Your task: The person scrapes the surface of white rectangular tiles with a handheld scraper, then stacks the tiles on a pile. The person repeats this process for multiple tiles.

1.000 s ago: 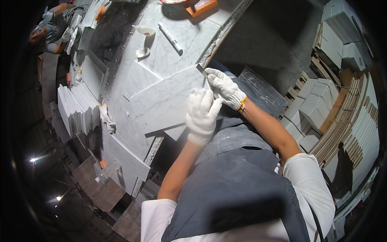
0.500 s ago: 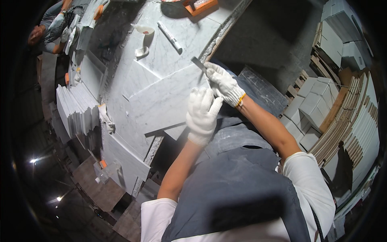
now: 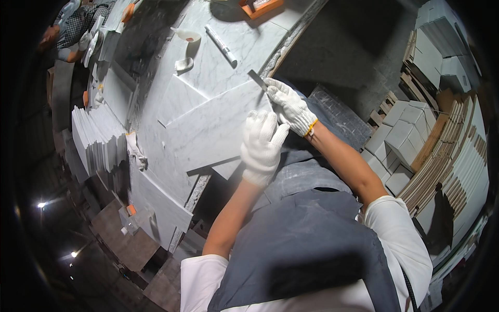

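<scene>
Dim floor and dark shadows lie around a pale stone counter (image 3: 228, 78), with white boxes (image 3: 408, 125) piled on the right and another person (image 3: 73, 31) far off at the top left. On the counter lies a big white slab (image 3: 208, 132), set at a slant. Its near side seems to stick out past the counter's rough edge, perhaps so that both hands can get to it easily.

The right hand (image 3: 293, 110) has its grip closed around a flat metal tool (image 3: 258, 80). The tool's end pokes out past the fingers, by the slab's far corner, likely to keep that end free. The left hand (image 3: 259, 151) is at the slab's near edge, maybe to keep it steady; its fingertips are bent out of sight, so nobody can tell if its grip pinches anything. A white marker (image 3: 221, 46) lies farther up, out of the way.
</scene>
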